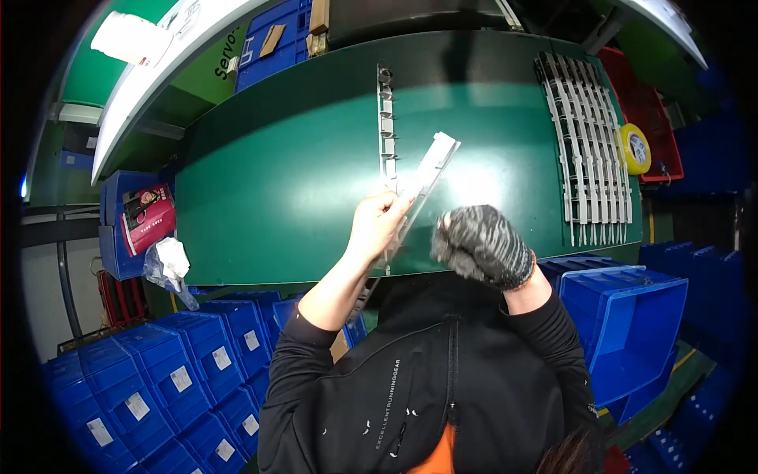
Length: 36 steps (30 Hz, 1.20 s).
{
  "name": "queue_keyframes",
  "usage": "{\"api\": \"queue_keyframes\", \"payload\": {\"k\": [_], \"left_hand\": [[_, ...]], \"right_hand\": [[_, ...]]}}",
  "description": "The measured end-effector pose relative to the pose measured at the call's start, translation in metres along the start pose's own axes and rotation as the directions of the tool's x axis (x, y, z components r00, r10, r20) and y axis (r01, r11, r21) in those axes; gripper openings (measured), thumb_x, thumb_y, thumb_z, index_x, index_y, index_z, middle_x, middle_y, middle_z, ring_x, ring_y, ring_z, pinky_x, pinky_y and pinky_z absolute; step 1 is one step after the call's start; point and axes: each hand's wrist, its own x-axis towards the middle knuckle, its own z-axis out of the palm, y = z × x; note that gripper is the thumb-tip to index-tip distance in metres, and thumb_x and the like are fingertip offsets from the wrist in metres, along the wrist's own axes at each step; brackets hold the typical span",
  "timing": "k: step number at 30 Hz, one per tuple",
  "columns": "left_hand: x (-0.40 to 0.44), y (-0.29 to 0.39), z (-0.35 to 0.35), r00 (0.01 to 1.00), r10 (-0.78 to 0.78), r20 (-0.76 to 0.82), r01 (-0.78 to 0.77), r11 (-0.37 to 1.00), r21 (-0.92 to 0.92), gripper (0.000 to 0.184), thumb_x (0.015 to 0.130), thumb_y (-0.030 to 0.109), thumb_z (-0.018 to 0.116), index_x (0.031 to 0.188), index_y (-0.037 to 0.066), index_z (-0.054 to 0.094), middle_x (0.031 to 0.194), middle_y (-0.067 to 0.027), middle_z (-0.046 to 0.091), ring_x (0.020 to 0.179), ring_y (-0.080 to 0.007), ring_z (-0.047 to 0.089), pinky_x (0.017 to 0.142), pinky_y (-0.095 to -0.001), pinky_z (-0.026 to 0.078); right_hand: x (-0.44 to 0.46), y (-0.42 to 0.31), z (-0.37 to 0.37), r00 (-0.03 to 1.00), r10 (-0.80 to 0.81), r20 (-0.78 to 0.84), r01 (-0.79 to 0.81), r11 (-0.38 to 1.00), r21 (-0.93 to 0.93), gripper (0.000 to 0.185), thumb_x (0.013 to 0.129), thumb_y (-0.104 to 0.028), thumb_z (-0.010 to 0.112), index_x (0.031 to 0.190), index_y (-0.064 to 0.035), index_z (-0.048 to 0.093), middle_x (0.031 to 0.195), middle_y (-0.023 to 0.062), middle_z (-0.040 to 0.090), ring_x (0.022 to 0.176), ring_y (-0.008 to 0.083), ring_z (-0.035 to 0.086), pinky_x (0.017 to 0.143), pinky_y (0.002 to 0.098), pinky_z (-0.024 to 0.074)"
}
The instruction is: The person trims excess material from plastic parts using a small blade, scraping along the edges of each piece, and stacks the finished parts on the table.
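Observation:
My left hand (374,227), bare, is closed round a long, narrow, pale strip (430,164) that looks like a plastic or metal rail. The strip slants up to the right, and its lower end runs past the table edge toward my body. Just beyond that hand, a second strip with a row of box-like segments (387,122) lies lengthwise on the green table (276,174). To the right of the held strip, my right hand (482,246) wears a grey-black knit glove. Its fingers are curled in, and whatever they may hold is hidden.
Several similar strips (588,150) lie side by side at the table's right, with a yellow tape roll (634,149) beside them. Blue bins (636,332) stand at the lower right, and stacked blue boxes (170,371) at the lower left. A red packet (150,217) sits left.

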Motion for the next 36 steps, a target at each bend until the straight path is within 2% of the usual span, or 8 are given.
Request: {"api": "queue_keyframes", "payload": {"k": [3, 4, 9, 11, 18, 20, 32, 36], "left_hand": [[-0.004, 0.01, -0.002, 0.953, -0.286, 0.098, 0.301, 0.882, -0.363, 0.032, 0.084, 0.023, 0.058, 0.06, 0.003, 0.05, 0.062, 0.0042, 0.041, 0.058, -0.0057, 0.036, 0.052, -0.0221, 0.032], [-0.002, 0.009, -0.009, 0.888, -0.401, 0.226, 0.46, 0.751, -0.474, 0.019, 0.084, 0.017, 0.059, 0.078, -0.001, 0.058, 0.075, -0.0023, 0.053, 0.063, -0.0097, 0.051, 0.058, -0.0222, 0.044], [0.0, 0.012, -0.008, 0.881, -0.316, 0.353, 0.472, 0.652, -0.594, 0.019, 0.083, 0.018, 0.059, 0.079, 0.0, 0.057, 0.07, -0.0031, 0.054, 0.058, -0.0081, 0.048, 0.055, -0.0207, 0.042], [0.001, 0.017, -0.007, 0.857, -0.334, 0.392, 0.515, 0.551, -0.657, 0.02, 0.083, 0.019, 0.058, 0.077, 0.0, 0.056, 0.068, -0.0025, 0.053, 0.056, -0.0079, 0.046, 0.055, -0.0203, 0.04], [0.002, 0.021, -0.008, 0.912, -0.275, 0.305, 0.409, 0.668, -0.622, 0.025, 0.083, 0.022, 0.058, 0.069, 0.001, 0.056, 0.067, -0.0019, 0.052, 0.058, -0.0086, 0.047, 0.056, -0.0207, 0.04], [0.0, 0.024, -0.01, 0.922, -0.268, 0.278, 0.375, 0.795, -0.478, 0.028, 0.082, 0.027, 0.061, 0.067, 0.003, 0.059, 0.07, 0.0002, 0.051, 0.063, -0.008, 0.045, 0.06, -0.0214, 0.036], [-0.002, 0.037, -0.01, 0.958, -0.265, 0.104, 0.284, 0.855, -0.433, 0.029, 0.084, 0.023, 0.059, 0.063, 0.003, 0.057, 0.072, 0.0003, 0.05, 0.066, -0.0075, 0.042, 0.062, -0.022, 0.033], [-0.002, 0.039, -0.009, 0.959, -0.266, 0.097, 0.282, 0.861, -0.423, 0.028, 0.084, 0.022, 0.059, 0.063, 0.003, 0.057, 0.072, -0.0003, 0.05, 0.067, -0.0082, 0.043, 0.063, -0.022, 0.033]], "right_hand": [[0.002, 0.002, -0.015, 0.961, 0.209, -0.181, -0.159, 0.954, 0.256, 0.024, 0.088, -0.024, 0.052, 0.087, -0.0014, 0.06, 0.059, 0.0018, 0.056, 0.041, 0.0058, 0.045, 0.039, 0.0191, 0.0335], [0.001, 0.002, -0.011, 0.932, 0.201, -0.301, -0.143, 0.969, 0.203, 0.024, 0.088, -0.024, 0.052, 0.086, -0.0017, 0.06, 0.059, 0.0015, 0.055, 0.042, 0.0055, 0.045, 0.039, 0.0189, 0.0335], [0.013, 0.019, 0.011, 0.892, -0.104, -0.439, 0.012, 0.978, -0.207, 0.014, 0.083, -0.015, 0.058, 0.089, -0.0023, 0.06, 0.061, 0.0005, 0.055, 0.047, 0.0041, 0.046, 0.043, 0.0186, 0.0365], [0.016, 0.015, 0.015, 0.89, -0.017, -0.456, -0.036, 0.994, -0.107, 0.013, 0.082, -0.013, 0.059, 0.088, -0.0018, 0.06, 0.061, 0.0, 0.054, 0.048, 0.0039, 0.046, 0.043, 0.0197, 0.0371], [0.024, 0.016, 0.01, 0.906, -0.172, -0.388, -0.033, 0.882, -0.47, 0.016, 0.08, -0.014, 0.055, 0.089, -0.0019, 0.06, 0.071, 0.013, 0.059, 0.061, 0.0247, 0.057, 0.056, 0.033, 0.0448], [0.025, 0.016, 0.01, 0.87, -0.441, -0.219, 0.076, 0.559, -0.826, 0.017, 0.081, -0.016, 0.053, 0.088, -0.0024, 0.06, 0.077, 0.0146, 0.059, 0.068, 0.0297, 0.057, 0.06, 0.0369, 0.0455], [0.018, 0.026, 0.013, 0.851, -0.5, -0.163, 0.073, 0.42, -0.905, 0.016, 0.082, -0.011, 0.05, 0.092, -0.005, 0.062, 0.078, 0.0122, 0.058, 0.067, 0.0284, 0.055, 0.059, 0.0371, 0.044], [0.016, 0.021, 0.017, 0.899, -0.375, -0.229, -0.017, 0.491, -0.871, 0.017, 0.081, -0.016, 0.053, 0.087, -0.0019, 0.059, 0.081, 0.0146, 0.06, 0.071, 0.0299, 0.058, 0.062, 0.0381, 0.0465]]}}
